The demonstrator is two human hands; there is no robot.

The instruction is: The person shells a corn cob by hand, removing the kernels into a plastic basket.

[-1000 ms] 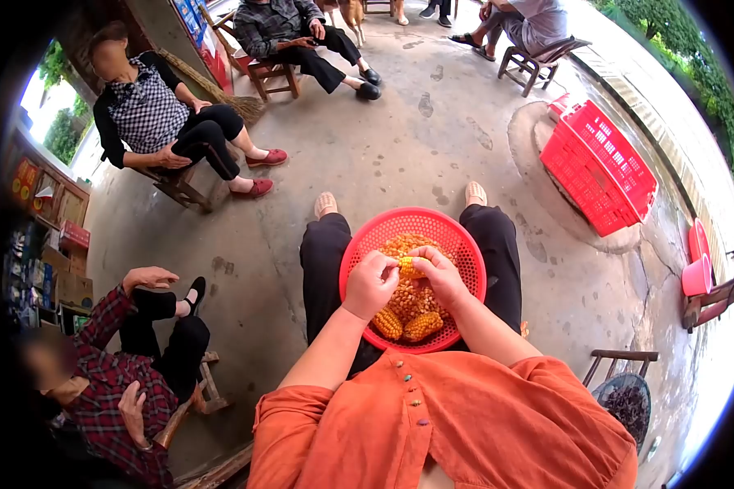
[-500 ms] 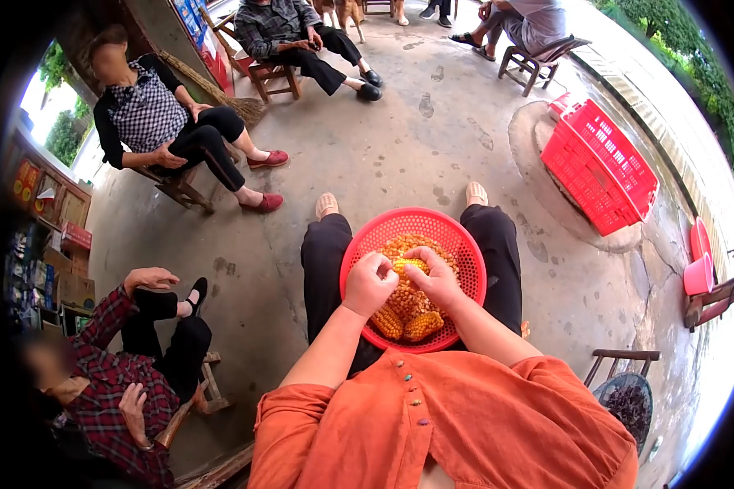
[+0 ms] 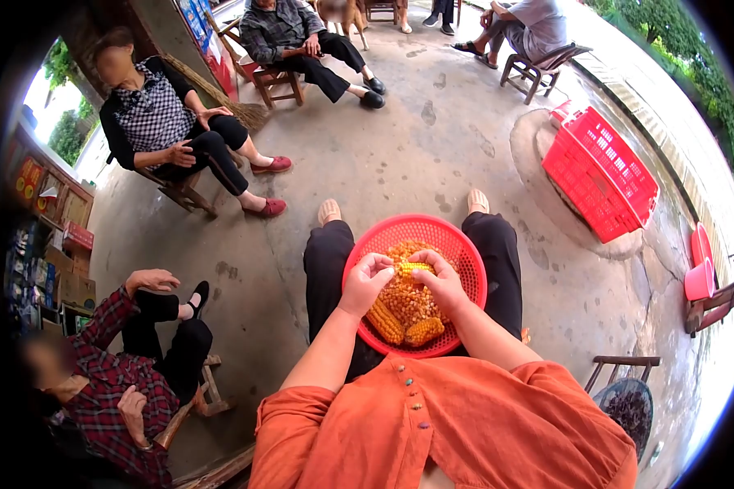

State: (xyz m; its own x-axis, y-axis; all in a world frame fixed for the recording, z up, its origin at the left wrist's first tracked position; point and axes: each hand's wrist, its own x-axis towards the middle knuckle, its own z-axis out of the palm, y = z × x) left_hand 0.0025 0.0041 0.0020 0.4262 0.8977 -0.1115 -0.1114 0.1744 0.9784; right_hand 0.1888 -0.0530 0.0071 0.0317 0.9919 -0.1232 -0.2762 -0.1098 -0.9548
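A yellow corn cob (image 3: 414, 268) spans the gap between my two hands, above the middle of a red perforated basket (image 3: 475, 253) on my lap. My left hand (image 3: 369, 281) pinches the cob's left end, thumb and fingers together. At the other end, my right hand (image 3: 437, 281) has its fingers and thumb closed on it. Loose corn kernels (image 3: 416, 303) cover the basket's bottom. Two more cobs, a longer one (image 3: 386, 321) and a shorter one (image 3: 424, 332), lie on the kernels at the near side.
A red plastic crate (image 3: 599, 171) stands on the concrete floor ahead right. Pink basins (image 3: 699, 277) are at the far right. A dark basket (image 3: 628, 407) sits by a wooden chair, near right. Several people sit around, one in a plaid shirt (image 3: 126, 383) close left.
My hands have spread slightly apart, and more of the cob shows between them. The view has shifted a little. A seated person at upper left has raised one hand.
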